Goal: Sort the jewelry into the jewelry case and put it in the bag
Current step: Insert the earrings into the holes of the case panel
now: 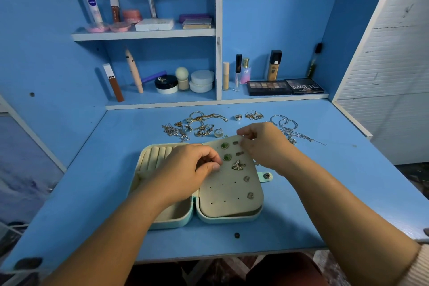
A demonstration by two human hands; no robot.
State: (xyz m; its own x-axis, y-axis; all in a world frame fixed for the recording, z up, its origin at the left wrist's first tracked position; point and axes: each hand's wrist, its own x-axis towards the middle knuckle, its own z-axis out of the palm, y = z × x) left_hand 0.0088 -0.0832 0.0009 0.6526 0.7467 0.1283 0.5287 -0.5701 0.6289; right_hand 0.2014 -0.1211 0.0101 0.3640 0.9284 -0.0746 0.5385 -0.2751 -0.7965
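A mint jewelry case [173,222] lies open on the blue desk. Its beige earring panel [228,202] carries green studs, a butterfly earring [238,165] and several small pieces. My left hand [183,172] hovers over the case's left half, thumb and fingers pinched together at the panel's left edge; what they pinch is too small to tell. My right hand [264,144] pinches the panel's top right edge. Loose gold chains and rings [197,126] lie behind the case. Silver bangles [284,122] and a chain lie at the right. No bag is in view.
Ring rolls [154,154] fill the case's left half. Cosmetics stand on the back shelves, with eyeshadow palettes [284,87] on the low shelf at right. A dark small knob [236,235] sits near the desk's front edge.
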